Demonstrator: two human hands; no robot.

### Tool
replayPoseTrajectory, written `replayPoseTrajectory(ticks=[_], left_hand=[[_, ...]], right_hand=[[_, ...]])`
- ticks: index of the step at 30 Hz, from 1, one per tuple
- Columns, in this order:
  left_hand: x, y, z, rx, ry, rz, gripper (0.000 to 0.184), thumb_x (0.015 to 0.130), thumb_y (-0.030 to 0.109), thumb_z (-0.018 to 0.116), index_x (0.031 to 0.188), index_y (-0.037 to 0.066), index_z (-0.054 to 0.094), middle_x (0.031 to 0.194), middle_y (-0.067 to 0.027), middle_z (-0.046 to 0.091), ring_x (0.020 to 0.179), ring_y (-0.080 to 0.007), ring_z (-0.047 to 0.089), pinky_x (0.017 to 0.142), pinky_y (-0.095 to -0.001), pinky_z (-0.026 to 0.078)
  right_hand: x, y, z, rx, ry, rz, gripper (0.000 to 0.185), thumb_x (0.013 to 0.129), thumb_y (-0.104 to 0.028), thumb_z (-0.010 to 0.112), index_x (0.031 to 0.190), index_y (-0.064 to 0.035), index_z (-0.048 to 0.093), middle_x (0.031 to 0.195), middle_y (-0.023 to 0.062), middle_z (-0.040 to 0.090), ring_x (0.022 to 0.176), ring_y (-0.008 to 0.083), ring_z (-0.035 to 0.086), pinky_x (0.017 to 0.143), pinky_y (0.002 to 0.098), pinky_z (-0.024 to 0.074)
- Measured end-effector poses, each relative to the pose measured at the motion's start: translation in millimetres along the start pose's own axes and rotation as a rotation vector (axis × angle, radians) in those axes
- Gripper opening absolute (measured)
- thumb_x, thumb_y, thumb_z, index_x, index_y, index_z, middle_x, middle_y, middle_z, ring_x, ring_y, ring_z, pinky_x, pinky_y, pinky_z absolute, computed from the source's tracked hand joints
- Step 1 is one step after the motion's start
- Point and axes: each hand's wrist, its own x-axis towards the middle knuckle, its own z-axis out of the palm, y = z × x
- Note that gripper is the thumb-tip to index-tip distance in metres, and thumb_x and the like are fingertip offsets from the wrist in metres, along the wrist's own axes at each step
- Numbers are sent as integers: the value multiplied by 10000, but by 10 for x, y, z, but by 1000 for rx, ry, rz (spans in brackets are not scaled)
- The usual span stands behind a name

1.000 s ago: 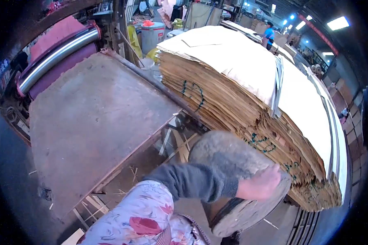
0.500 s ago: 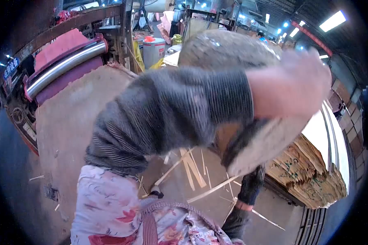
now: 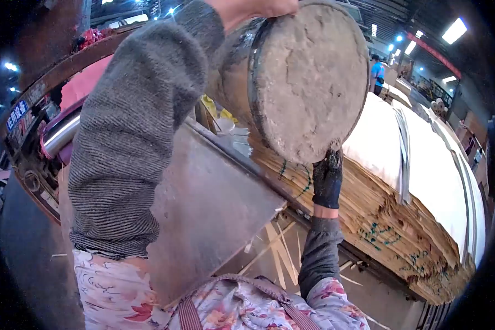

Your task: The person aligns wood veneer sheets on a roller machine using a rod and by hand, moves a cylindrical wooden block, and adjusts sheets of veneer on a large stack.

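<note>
A large bucket is raised and tipped on its side in front of me. Its round end, crusted with grey-beige residue, faces me, while its dark side points away to the left. At the top, my bare left hand is closed on the bucket's edge, partly cut off by the frame. My right hand, in a dark glove, grips the lower edge from below. Some of its fingers are hidden against the bucket. The bucket's mouth is out of sight.
A roller machine with pink material stands at left, beside a grey metal sheet. On the right is a tall stack of veneer sheets under white covering. Wood strips litter the floor. A person in blue stands further back.
The bucket has swung up and its crusted end has turned toward me. My left hand has moved left and up; my right hand has risen to the lower edge. My view has turned right.
</note>
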Motion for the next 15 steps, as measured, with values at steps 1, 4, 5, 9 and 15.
replayPoseTrajectory(ticks=[1, 4, 5, 9, 15], left_hand=[[-10, -250, 25, -54, 14, -73, 252, 609, 26, 564, 835, -58, 638, 622, -114, 599, 636, -143, 543, 571, -346, 421], [79, -1104, 189, 175, 91, -69, 288, 633, 93, 620, 894, -20, 665, 818, -242, 644, 753, -348, 641, 665, -403, 484], [56, -1327, 285, 45, 105, -156, 196, 667, 43, 578, 832, -40, 645, 693, -183, 627, 655, -216, 592, 604, -364, 443], [-104, -2411, 642, -16, 232, -231, 485, 777, 115, 599, 1229, -52, 544, 1160, -144, 561, 1061, -230, 553, 923, -308, 420], [-219, -3262, 1282, -212, 421, -509, 334, 755, 6, 550, 1071, -73, 625, 876, -105, 663, 829, -159, 590, 793, -275, 449]], right_hand=[[193, 94, 175, 343, 6, 199, 390, 957, -67, 492, 1329, 15, 413, 1315, 111, 469, 1152, 181, 480, 980, 302, 410], [612, 607, 536, 383, -86, 223, 431, 955, -71, 497, 1362, 5, 376, 1314, 106, 471, 1137, 177, 493, 956, 288, 427], [807, 752, 664, 117, -113, 62, 437, 954, -69, 499, 1366, 5, 371, 1312, 107, 472, 1135, 178, 495, 955, 288, 428], [1596, 1327, 1144, 155, -258, -86, 452, 948, -101, 533, 1360, 8, 385, 1313, 119, 488, 1158, 184, 496, 962, 305, 432], [2656, 2043, 1869, 1032, -407, 535, 443, 909, -120, 581, 1312, 3, 448, 1209, 117, 564, 1010, 200, 599, 816, 309, 541]])
